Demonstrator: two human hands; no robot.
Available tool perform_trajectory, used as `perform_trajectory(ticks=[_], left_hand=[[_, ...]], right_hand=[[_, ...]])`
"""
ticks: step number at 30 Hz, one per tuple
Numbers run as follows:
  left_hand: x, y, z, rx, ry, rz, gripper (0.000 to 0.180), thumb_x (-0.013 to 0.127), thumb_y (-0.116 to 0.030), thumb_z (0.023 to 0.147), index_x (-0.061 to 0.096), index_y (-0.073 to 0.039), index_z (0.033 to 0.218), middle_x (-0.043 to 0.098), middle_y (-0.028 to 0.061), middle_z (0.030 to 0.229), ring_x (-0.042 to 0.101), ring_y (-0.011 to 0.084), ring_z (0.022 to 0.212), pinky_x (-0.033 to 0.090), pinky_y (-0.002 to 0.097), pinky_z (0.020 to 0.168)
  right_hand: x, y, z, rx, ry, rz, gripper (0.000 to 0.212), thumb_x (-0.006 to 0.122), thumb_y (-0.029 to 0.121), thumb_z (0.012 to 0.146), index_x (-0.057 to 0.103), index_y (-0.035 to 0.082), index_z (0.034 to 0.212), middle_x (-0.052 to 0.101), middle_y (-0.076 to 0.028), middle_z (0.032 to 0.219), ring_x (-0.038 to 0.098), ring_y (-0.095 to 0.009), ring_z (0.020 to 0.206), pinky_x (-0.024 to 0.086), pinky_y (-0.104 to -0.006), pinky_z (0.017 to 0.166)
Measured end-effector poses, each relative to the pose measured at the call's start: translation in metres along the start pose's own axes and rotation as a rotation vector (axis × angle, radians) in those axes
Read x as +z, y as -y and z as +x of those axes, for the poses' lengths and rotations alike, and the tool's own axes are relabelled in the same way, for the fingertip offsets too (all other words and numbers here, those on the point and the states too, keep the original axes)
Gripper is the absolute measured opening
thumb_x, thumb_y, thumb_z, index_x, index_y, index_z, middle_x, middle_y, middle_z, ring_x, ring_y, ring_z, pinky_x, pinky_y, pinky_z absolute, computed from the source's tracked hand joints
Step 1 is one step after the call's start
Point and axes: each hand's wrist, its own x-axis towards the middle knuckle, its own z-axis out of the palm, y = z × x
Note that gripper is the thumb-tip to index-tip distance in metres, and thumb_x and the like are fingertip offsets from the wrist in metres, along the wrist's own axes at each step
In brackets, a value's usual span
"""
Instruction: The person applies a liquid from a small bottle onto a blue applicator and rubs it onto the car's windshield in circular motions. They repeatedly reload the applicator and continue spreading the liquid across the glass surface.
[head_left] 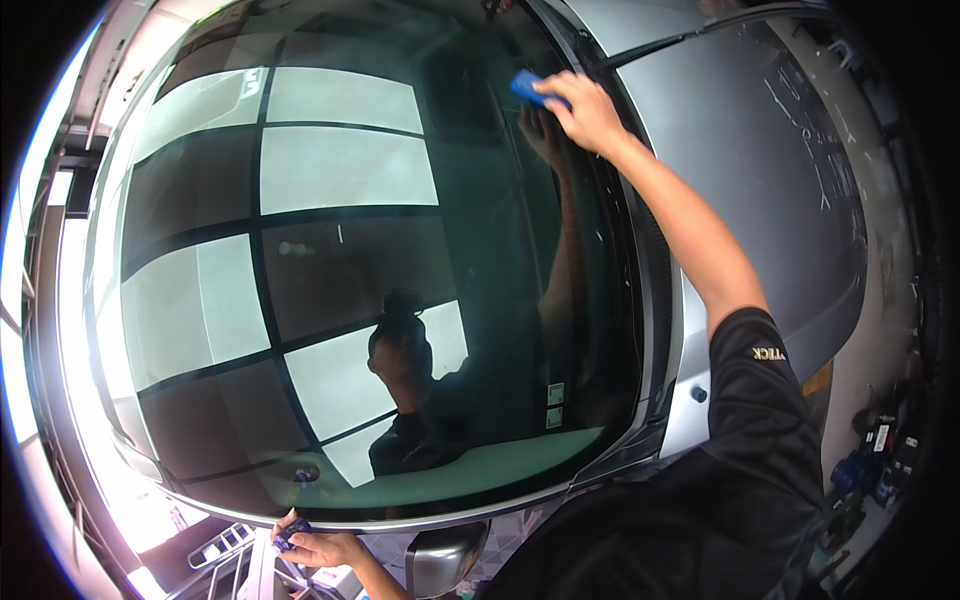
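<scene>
A dark, glossy car windshield (500,300) fills the middle, with ceiling light panels and my own outline mirrored in it. Far up along its right side, my right hand (588,112) grips a small blue applicator block (527,88) against the glass, arm stretched out. My left hand (325,550) is low at the left, just outside the glass's near edge. Its fingers are closed round a small dark purple-blue bottle (294,535), whose reflection shows in the glass. The underside of the block is hidden.
A wiper arm (690,42) stands out over the silver hood (740,200) on the right. The side mirror (448,556) juts out near my body. Small stickers (555,405) sit on the glass. A metal frame (225,548) stands lower left; dark items lie at far right.
</scene>
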Motion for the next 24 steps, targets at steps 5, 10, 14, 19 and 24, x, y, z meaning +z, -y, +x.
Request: perform_trajectory(ticks=[5, 10, 14, 19, 24], left_hand=[[-0.014, 0.005, 0.002, -0.027, 0.040, 0.024, 0.036, 0.049, -0.024, 0.117, 0.049, 0.006, 0.136, 0.062, 0.0183, 0.121, 0.059, 0.0248, 0.112, 0.049, 0.0430, 0.106], [-0.034, 0.019, -0.003, -0.190, -0.089, -0.172, 0.043, 0.049, -0.024, 0.116, 0.044, 0.005, 0.146, 0.057, 0.0227, 0.134, 0.058, 0.0283, 0.121, 0.049, 0.0457, 0.110], [-0.019, 0.014, 0.001, -0.123, -0.077, -0.033, 0.041, 0.048, -0.025, 0.116, 0.045, 0.009, 0.138, 0.058, 0.0231, 0.129, 0.058, 0.0292, 0.118, 0.047, 0.0435, 0.109], [-0.021, 0.009, 0.000, -0.013, -0.006, 0.084, 0.038, 0.048, -0.026, 0.115, 0.047, 0.008, 0.133, 0.058, 0.0196, 0.122, 0.056, 0.0282, 0.112, 0.045, 0.0429, 0.103], [-0.015, 0.008, -0.004, -0.068, -0.035, 0.001, 0.040, 0.049, -0.028, 0.115, 0.047, 0.008, 0.133, 0.058, 0.0185, 0.116, 0.055, 0.0279, 0.111, 0.045, 0.0419, 0.102]], right_hand=[[0.044, 0.034, 0.059, -0.095, -0.113, 0.029, 0.026, 0.072, 0.016, 0.093, 0.076, 0.019, 0.118, 0.073, -0.005, 0.111, 0.068, -0.034, 0.107, 0.056, -0.0474, 0.092], [0.024, 0.027, 0.017, -0.045, -0.051, 0.092, 0.027, 0.073, 0.019, 0.095, 0.079, 0.023, 0.121, 0.074, -0.003, 0.117, 0.067, -0.027, 0.114, 0.050, -0.0438, 0.097], [0.032, -0.038, 0.048, 0.460, -0.087, -0.181, 0.031, 0.074, 0.030, 0.092, 0.080, 0.020, 0.120, 0.077, -0.011, 0.114, 0.073, -0.035, 0.108, 0.057, -0.0490, 0.095], [0.052, 0.022, 0.068, 0.350, -0.102, -0.052, 0.031, 0.074, 0.030, 0.091, 0.081, 0.017, 0.118, 0.075, -0.014, 0.111, 0.073, -0.037, 0.107, 0.057, -0.0479, 0.096], [0.016, 0.007, 0.014, 0.578, -0.033, -0.199, 0.032, 0.075, 0.030, 0.092, 0.081, 0.019, 0.121, 0.075, -0.014, 0.111, 0.074, -0.036, 0.106, 0.058, -0.0475, 0.095]])
